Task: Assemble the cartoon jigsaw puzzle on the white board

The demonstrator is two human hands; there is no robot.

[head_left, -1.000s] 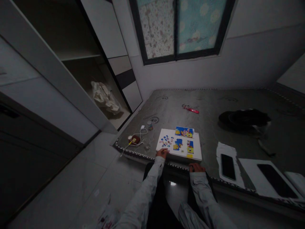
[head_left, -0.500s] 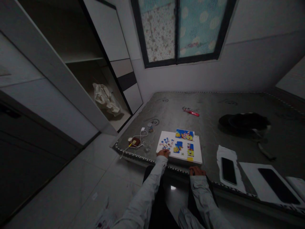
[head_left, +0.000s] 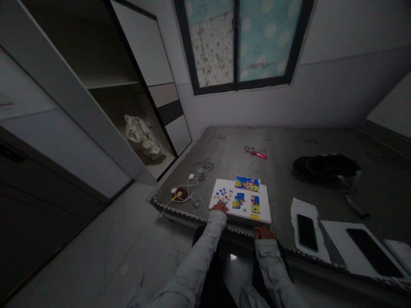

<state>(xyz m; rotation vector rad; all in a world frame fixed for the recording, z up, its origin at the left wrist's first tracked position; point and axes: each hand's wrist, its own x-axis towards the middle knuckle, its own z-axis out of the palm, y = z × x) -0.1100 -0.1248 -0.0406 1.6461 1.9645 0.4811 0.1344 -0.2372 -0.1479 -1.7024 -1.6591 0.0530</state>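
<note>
A white board (head_left: pixel 261 214) lies at the near edge of a grey mattress (head_left: pixel 282 149), with loose blue jigsaw pieces (head_left: pixel 223 195) and joined picture sections (head_left: pixel 239 200) on it. A printed reference picture (head_left: pixel 247 184) lies at its far edge. My left hand (head_left: pixel 219 207) rests on the board's near left corner beside the loose pieces, fingers curled. My right hand (head_left: pixel 263 233) rests on the mattress edge below the board's right corner, fingers curled under. The room is dim and the hands are small, so anything held cannot be made out.
A charger with white cable (head_left: pixel 181 193) and a small jar (head_left: pixel 201 173) lie left of the board. A red object (head_left: pixel 256 153) lies farther back, dark clothing (head_left: pixel 324 164) at right. Two phones (head_left: pixel 305 226) lie on white sheets at right. An open wardrobe (head_left: pixel 105 94) stands left.
The view has shifted slightly, and both hands sit a little lower in the picture. My left hand has stayed at the board's near left corner.
</note>
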